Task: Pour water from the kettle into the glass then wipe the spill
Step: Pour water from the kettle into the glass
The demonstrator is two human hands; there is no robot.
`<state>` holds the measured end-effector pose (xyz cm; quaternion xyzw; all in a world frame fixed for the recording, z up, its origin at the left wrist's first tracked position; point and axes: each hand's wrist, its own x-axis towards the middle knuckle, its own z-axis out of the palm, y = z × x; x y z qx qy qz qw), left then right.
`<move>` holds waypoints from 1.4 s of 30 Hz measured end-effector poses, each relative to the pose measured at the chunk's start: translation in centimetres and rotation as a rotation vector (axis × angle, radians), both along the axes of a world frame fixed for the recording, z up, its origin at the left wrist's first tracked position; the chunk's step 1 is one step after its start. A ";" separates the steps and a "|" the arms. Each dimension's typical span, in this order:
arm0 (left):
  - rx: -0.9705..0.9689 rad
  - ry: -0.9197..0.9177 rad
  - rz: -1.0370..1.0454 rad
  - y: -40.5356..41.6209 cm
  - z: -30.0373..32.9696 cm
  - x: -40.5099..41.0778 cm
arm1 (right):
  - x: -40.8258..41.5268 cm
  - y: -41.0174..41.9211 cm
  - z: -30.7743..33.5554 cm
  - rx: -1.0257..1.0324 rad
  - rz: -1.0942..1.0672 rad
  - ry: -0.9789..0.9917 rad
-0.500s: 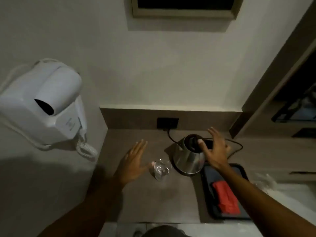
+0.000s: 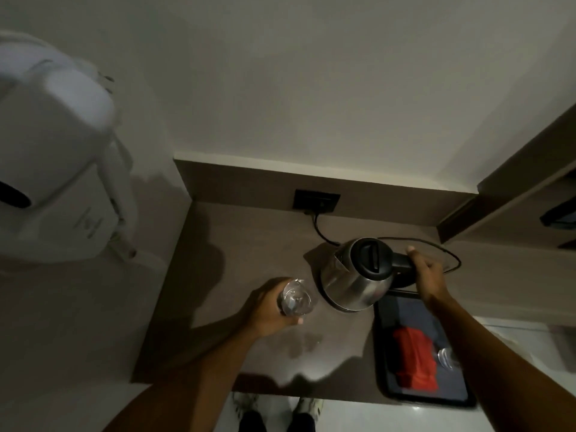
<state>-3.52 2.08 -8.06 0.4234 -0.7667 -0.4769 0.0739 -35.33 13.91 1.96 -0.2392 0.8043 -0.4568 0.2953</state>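
A steel kettle point(image 2: 352, 280) with a black lid stands on its base on the brown counter point(image 2: 237, 244), spout pointing left. My right hand point(image 2: 428, 275) is closed around its black handle on the right side. Just left of the kettle is a clear glass point(image 2: 296, 302), upright on the counter, with my left hand point(image 2: 265, 307) wrapped around it from the left. A folded red cloth point(image 2: 414, 360) lies on a dark tray point(image 2: 389, 313) at the front right. A faint wet patch point(image 2: 304, 344) shows on the counter in front of the glass.
A white wall-mounted hair dryer point(image 2: 56, 169) hangs at the left. A black socket point(image 2: 316, 199) sits in the back wall, its cord point(image 2: 321, 230) running behind the kettle. A second glass point(image 2: 447, 357) lies on the tray by my right forearm. Shelving stands at the right.
Both hands were open and reaching; now my left hand has closed on the glass and my right hand has closed on the kettle handle. The camera has moved closer.
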 end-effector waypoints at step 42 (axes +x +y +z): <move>0.021 -0.087 -0.011 -0.2 -0.8 -0.5 | 7.1 -6.3 8.2 0.168 0.603 1.200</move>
